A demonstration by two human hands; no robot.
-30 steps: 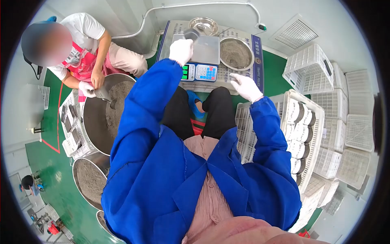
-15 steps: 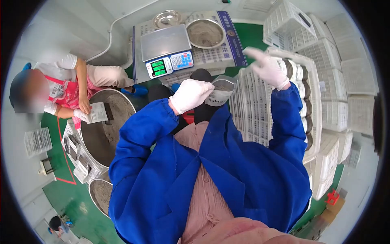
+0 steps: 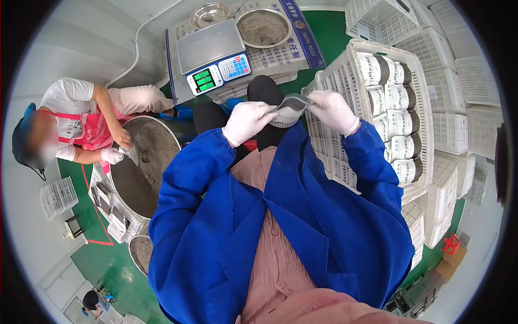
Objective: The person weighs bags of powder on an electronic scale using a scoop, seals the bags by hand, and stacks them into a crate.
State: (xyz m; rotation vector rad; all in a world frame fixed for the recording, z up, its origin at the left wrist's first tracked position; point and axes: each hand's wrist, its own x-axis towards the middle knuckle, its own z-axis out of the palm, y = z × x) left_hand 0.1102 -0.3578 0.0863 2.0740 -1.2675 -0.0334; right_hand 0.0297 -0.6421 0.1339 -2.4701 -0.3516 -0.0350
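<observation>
Between my two white-gloved hands hangs a small pouch (image 3: 287,114) with clear and printed parts, its mouth partly spread and grey material visible inside. My left hand (image 3: 249,123) pinches the pouch's left top edge. On the opposite edge, my right hand (image 3: 332,112) has its fingers closed. Just right of that hand stands a white crate (image 3: 352,47) holding rows of filled, printed pouches (image 3: 400,123). Ahead of my hands is a scale (image 3: 210,47) with a lit green display, beside a metal bowl (image 3: 263,28) of grey granular material.
At left a co-worker (image 3: 81,116) in a pink apron holds a pouch over a large metal tub (image 3: 129,186) of grey material. An empty metal dish (image 3: 209,15) lies behind the scale. White crates (image 3: 448,129) are stacked at right. Another person (image 3: 91,302) is far off.
My right hand has come from over the crate to the pouch's right edge and closed on it. The view has shifted, uncovering the crate's pouches. The co-worker's pouch has tilted.
</observation>
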